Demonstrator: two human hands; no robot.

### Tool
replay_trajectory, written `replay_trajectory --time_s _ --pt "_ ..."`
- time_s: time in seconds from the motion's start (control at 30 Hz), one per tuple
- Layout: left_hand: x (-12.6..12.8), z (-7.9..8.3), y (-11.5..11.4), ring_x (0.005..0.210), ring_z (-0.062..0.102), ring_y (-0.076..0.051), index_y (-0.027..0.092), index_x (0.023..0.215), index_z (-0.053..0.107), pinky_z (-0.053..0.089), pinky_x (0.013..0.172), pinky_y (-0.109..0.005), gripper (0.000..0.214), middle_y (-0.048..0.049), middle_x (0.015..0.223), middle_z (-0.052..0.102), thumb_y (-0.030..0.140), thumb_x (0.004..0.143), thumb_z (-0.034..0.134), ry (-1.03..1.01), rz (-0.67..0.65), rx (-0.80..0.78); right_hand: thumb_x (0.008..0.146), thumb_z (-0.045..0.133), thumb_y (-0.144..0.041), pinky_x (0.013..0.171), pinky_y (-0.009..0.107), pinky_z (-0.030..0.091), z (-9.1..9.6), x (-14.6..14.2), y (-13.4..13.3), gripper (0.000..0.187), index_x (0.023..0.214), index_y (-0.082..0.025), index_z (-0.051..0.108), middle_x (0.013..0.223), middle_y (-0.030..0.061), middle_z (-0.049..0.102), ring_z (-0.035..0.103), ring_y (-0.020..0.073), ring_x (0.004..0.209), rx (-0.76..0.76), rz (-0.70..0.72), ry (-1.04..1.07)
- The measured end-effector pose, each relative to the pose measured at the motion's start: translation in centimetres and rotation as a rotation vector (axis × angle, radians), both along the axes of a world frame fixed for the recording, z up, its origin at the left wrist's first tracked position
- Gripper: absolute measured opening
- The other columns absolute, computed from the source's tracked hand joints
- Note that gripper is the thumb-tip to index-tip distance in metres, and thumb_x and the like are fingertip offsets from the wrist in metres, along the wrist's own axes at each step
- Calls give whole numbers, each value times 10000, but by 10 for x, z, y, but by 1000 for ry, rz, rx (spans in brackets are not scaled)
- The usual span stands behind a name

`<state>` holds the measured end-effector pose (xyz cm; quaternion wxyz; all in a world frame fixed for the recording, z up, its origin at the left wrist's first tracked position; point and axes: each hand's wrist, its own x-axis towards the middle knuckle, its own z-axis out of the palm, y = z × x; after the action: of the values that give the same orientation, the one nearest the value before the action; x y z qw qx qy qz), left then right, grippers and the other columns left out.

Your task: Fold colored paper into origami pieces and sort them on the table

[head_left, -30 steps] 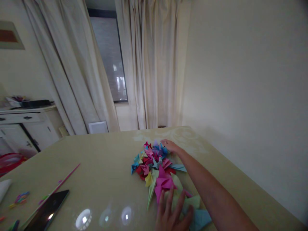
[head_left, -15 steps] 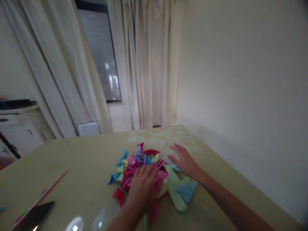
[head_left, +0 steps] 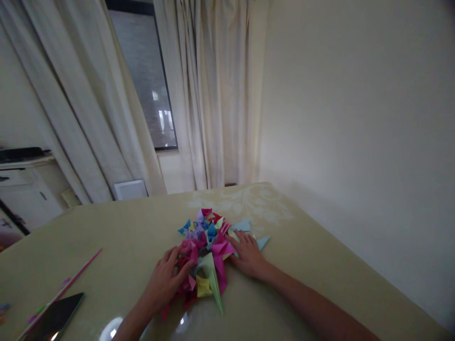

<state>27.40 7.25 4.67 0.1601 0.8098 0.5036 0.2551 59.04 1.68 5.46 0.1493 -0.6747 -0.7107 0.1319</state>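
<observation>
A heap of folded paper flowers [head_left: 202, 237] in pink, red, blue, purple, yellow and pale green lies in the middle of the table. Against its left side rests my left hand [head_left: 167, 277], open, with the thumb apart from the curved fingers and touching pink and red folds. My right hand [head_left: 249, 255] lies open at the right side, fingers spread over paper pieces. A long pale green paper piece [head_left: 213, 279] points toward me between the hands, beside a yellow folded piece [head_left: 204, 287]. Light blue paper [head_left: 242, 225] sticks out beyond my right fingers.
On the cream table [head_left: 128, 232], a thin pink stick [head_left: 76, 274] lies across a dark flat device [head_left: 57, 315] at the left. Small coloured bits sit near the left edge. A wall [head_left: 355, 142] stands at the right, curtains [head_left: 220, 118] behind.
My left hand has moved left off the heap's top to its left side. My right hand has lowered onto the right side. The pale green and yellow pieces now show at the front.
</observation>
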Motion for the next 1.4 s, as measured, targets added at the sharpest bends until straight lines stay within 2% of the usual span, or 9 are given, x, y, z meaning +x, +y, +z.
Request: replay_trajectory --time_s 0.2,0.37,0.57,0.73,0.8,0.9,1.03,1.2,1.4 --pt "-20 -52 -76 1478 518 -392 333 1628 435 487 1169 -610 708 -129 1678 439 531 971 609 -50 63 148 1018 571 -364 1235 607 290 -2 -21 58 663 1657 -282 414 1689 169 443 409 383 1545 49 29 63" --pt "20 -82 -110 1477 505 -401 347 1686 298 513 1157 -556 993 -143 1689 424 308 823 786 38 -88 256 904 721 -335 1225 597 341 5 -44 81 761 1622 -272 479 1637 137 530 488 389 1486 44 182 165" --pt "60 -23 -101 1396 549 -403 389 1671 348 511 1129 -567 943 -122 1654 492 539 858 801 184 -284 398 733 896 -374 1197 456 446 31 -11 73 940 1586 -235 526 1579 114 596 583 326 1411 111 306 284" --pt "50 40 -35 1415 508 -391 303 1541 577 439 1149 -588 527 -149 1606 519 410 1025 580 168 33 425 1015 612 -503 1257 590 327 34 -3 -13 612 1554 -217 560 1598 191 539 481 372 1488 250 119 275" --pt "47 48 1 1477 438 -451 293 1522 601 393 1161 -638 572 -160 1651 474 501 990 624 225 132 339 948 680 -658 1268 583 318 24 -21 -54 723 1567 -310 548 1698 140 430 395 392 1552 235 258 213" --pt "40 43 43 1547 333 -525 263 1518 602 311 1179 -726 684 -196 1655 470 609 930 648 289 176 120 841 749 -759 1293 687 148 4 -45 -86 900 1627 -471 418 1812 37 178 177 445 1637 164 539 100" --pt "17 27 53 1326 631 -418 194 1400 682 460 1137 -574 605 -205 1453 656 582 949 570 282 61 -33 893 750 -674 1265 723 155 -6 -44 -64 813 1616 -473 438 1816 77 137 129 462 1643 97 326 58" --pt "-5 16 10 1258 687 -350 198 1410 666 513 1134 -515 607 -157 1345 712 597 976 522 10 -67 -33 957 710 -594 1226 585 343 -1 -39 -3 674 1554 -315 568 1713 185 392 393 423 1554 121 87 60" --pt "-32 -5 -49 1528 480 -372 326 1635 440 491 1189 -558 698 -119 1704 430 560 994 585 -100 -71 96 1077 508 -499 1133 477 415 10 -59 41 542 1558 -250 509 1438 144 684 618 313 1323 231 149 77"
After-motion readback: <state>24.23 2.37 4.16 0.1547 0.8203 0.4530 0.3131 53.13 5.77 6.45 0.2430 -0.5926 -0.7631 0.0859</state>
